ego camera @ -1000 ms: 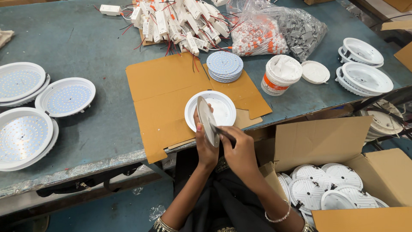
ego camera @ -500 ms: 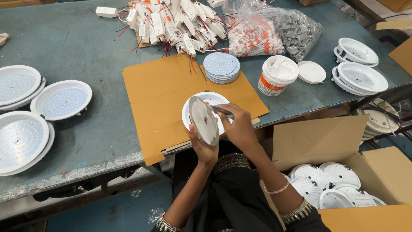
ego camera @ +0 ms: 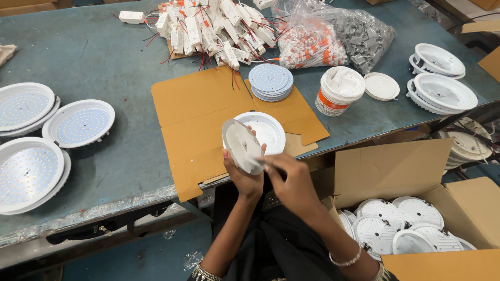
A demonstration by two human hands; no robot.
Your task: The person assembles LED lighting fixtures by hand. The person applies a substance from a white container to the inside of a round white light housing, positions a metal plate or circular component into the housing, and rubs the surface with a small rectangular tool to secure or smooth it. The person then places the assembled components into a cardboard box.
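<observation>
The left hand [ego camera: 244,174] grips a thin round white disc [ego camera: 241,145] by its lower edge, holding it tilted on edge above the front of a flat sheet of brown cardboard [ego camera: 198,112] that lies on the blue-green counter [ego camera: 94,57]. The right hand [ego camera: 291,179] is closed on something at the disc's lower right rim; that spot is blurred, so what its fingers pinch cannot be made out. Just behind the disc, partly hidden by it, a round white lamp housing [ego camera: 268,130] rests on the cardboard. Farther back sit a stack of pale blue round boards [ego camera: 270,80], a white plastic tub with an orange band [ego camera: 340,89] and a loose white lid [ego camera: 381,86]. A heap of small white boxes with red and black wires [ego camera: 208,26] runs off the top edge, beside clear plastic bags [ego camera: 333,34] whose contents are hard to tell. Finished round lamps [ego camera: 78,122] lie at the left, one cut by the edge. An open brown cardboard box [ego camera: 396,171] at lower right holds more white housings, partly cut off.
</observation>
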